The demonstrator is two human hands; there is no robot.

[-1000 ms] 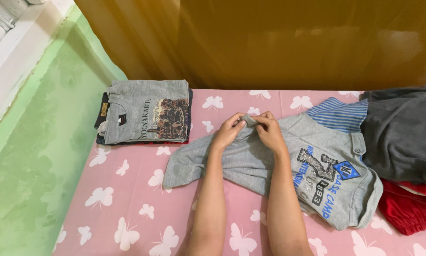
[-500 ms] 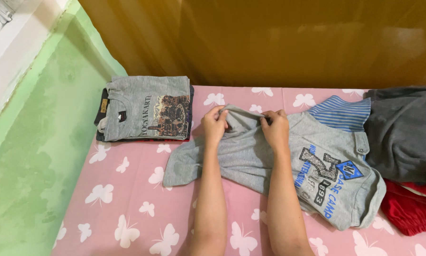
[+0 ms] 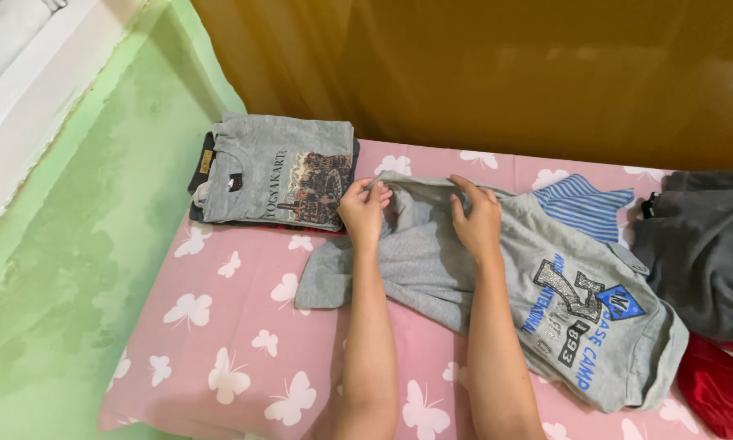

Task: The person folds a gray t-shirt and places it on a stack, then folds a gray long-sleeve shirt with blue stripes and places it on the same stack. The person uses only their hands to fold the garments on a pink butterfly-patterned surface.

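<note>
No packages, signs or screens in view. Labels only: a small yellow-brown rectangular tag [image 3: 207, 161] on the dark garment at the left edge of the folded stack, and a small dark neck label [image 3: 234, 182] inside the collar of the folded grey shirt [image 3: 281, 167] on top. Their markings are too small to make out.

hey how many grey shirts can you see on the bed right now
2, maybe more. One grey printed shirt lies spread out, both hands gripping its upper edge. One folded grey shirt tops the stack at far left. The dark grey garment at right could be another; I can't tell.
</note>
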